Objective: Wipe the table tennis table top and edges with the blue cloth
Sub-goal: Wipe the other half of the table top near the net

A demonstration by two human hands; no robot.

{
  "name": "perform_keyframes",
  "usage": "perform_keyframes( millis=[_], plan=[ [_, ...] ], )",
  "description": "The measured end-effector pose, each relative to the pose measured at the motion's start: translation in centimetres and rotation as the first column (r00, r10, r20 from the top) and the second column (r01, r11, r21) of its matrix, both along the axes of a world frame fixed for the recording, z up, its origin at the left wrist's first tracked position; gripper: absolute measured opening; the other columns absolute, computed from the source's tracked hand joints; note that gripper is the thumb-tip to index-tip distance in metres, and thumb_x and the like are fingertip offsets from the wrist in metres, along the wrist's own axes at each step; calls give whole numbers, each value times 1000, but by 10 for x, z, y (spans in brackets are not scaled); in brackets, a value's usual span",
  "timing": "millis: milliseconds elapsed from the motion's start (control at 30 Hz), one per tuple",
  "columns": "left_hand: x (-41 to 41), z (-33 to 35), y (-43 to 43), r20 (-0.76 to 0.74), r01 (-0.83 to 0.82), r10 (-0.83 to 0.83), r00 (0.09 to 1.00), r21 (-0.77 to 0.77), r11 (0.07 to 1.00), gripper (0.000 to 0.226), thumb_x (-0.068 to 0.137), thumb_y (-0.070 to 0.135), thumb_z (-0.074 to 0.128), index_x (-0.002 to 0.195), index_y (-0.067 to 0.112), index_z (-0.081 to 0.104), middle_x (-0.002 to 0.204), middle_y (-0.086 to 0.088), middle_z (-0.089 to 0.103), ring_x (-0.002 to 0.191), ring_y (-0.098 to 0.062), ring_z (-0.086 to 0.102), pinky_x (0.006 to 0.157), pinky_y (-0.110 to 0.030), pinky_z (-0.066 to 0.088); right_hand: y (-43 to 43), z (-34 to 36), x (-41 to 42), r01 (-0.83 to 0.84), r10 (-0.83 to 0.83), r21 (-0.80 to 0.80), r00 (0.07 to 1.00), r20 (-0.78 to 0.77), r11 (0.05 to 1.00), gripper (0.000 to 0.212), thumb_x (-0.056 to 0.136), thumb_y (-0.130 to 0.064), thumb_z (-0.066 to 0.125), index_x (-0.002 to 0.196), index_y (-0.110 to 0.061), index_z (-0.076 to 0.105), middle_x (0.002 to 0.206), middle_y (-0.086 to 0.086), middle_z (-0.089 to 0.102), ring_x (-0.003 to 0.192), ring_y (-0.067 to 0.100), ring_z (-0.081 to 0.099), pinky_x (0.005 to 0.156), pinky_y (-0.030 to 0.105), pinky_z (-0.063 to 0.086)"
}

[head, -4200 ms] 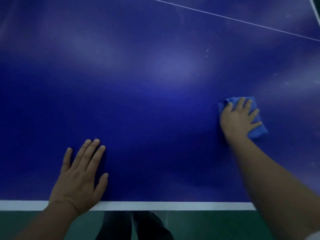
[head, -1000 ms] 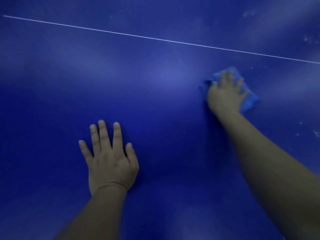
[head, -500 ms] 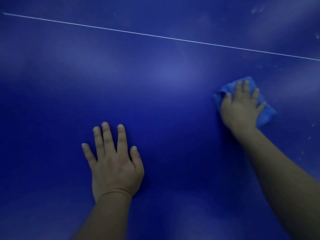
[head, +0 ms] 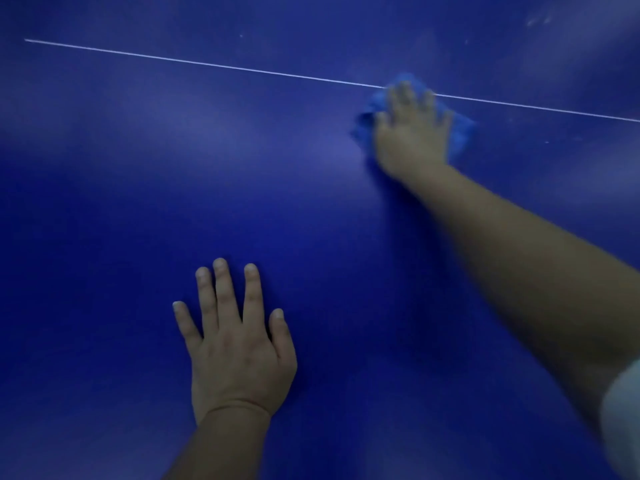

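L hand point(head: 239, 351) flat, splayed; R hand point(head: 412, 133) flat, blurred, R arm point(head: 519, 258) stretched fwd

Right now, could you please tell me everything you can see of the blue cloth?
The blue cloth is a lighter blue than the table it lies on, soft and bunched, and blurred here. It sits across the thin white line, mostly hidden beneath the right hand, whose spread fingers press it down.

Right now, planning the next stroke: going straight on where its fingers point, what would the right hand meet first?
Seemingly nothing: the right hand, pressing the blue cloth, is at the white line; beyond shows only bare table top.
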State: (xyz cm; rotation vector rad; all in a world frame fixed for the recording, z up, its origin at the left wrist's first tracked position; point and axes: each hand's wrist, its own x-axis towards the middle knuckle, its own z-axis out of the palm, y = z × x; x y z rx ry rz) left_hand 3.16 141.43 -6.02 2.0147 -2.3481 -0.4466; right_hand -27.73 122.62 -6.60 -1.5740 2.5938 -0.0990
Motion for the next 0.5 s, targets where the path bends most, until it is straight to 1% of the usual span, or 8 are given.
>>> perform_keyframes(
  millis=[67,167,233,267,333,400,467,500],
  plan=[
    [1,0,0,-6,-5,5,1000,6,1000,66,98,45,22,157,18,13,167,-13,7,155,-28,-4,122,-60,1,28,4,-70,220,-220,17,976,-2,975,59,105,-43,22,161,-24,17,169,-5,9,155,32,5,120,63,2],
    [0,2,-1,-16,-6,6,1000,16,1000,66,98,45,22,157,18,13,167,-13,8,155,-28,-4,122,-59,-1,50,10,-115,535,-536,35,844,23,844,64,103,-46,15,161,-22,13,169,-3,5,155,34,0,119,64,0],
    [0,3,0,-7,-5,5,1000,28,1000,66,97,47,18,157,20,8,167,-12,3,154,-27,-9,122,-57,-5,44,12,-95,624,-625,32,778,60,780,64,104,-45,15,161,-18,11,169,0,3,154,36,-2,118,66,-2],
    [-1,3,0,-5,-7,7,1000,29,1000,66,97,48,16,156,20,6,167,-11,0,154,-25,-11,122,-56,-7,38,13,-76,600,-600,18,797,69,799,63,105,-44,17,161,-16,11,169,2,3,154,37,-2,118,66,-2],
    [-2,4,-1,-1,-12,12,1000,31,999,67,96,49,13,156,21,2,167,-9,-4,154,-24,-15,122,-55,-9,25,9,-24,384,-382,-13,922,60,923,62,106,-42,21,161,-14,12,169,3,5,154,36,0,118,66,-1],
    [-4,5,-1,1,-15,15,1000,31,999,67,95,51,12,155,23,-1,167,-7,-7,153,-22,-17,122,-53,-11,22,3,32,-14,14,-11,1000,-2,1000,62,105,-44,23,161,-17,15,169,0,8,155,33,3,119,62,0],
    [-5,6,-1,4,-21,21,1000,33,999,68,94,52,9,155,23,-3,167,-7,-8,153,-21,-18,122,-53,-12,33,0,54,-363,364,43,931,-3,931,63,102,-48,20,160,-22,18,169,-4,11,155,28,6,120,58,0],
    [-5,7,-1,5,-23,23,1000,33,999,68,94,52,9,155,23,-2,167,-7,-8,153,-21,-18,122,-53,-11,38,3,42,-423,424,60,906,-1,904,64,102,-49,19,160,-24,19,168,-5,12,155,27,7,121,57,1]
  ],
)
